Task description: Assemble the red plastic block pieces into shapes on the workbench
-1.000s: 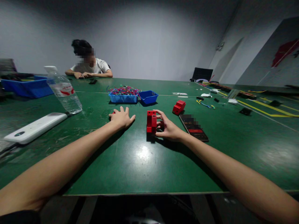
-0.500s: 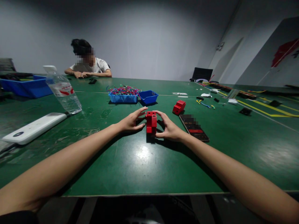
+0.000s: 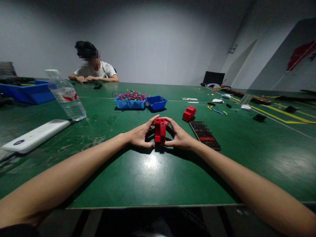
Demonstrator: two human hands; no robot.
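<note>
Between my two hands a stepped red plastic module (image 3: 160,131), shaped like a DIN-rail circuit unit, stands upright on the green table (image 3: 148,184). Round holes show in its top face. From the left, my left hand (image 3: 141,134) grips it with the thumb at the lower near edge and the fingers at the upper far side. My right hand (image 3: 181,135) holds it the same way from the right. Part of the fingers is hidden behind the module. A second red module (image 3: 189,114) lies further back, right of my right hand.
A phone (image 3: 205,135) lies right of my right hand. Blue bins (image 3: 130,104), one heaped with coloured wires, sit behind. At left are a tilted water bottle (image 3: 67,95) and a white power strip (image 3: 37,135). Pliers (image 3: 215,110) and scraps lie at right; a person (image 3: 96,70) sits across.
My left hand has moved in and closed on the red module; its thumb came nearer and lower. My right hand has stayed at the module's right side. The second module and phone have not moved.
</note>
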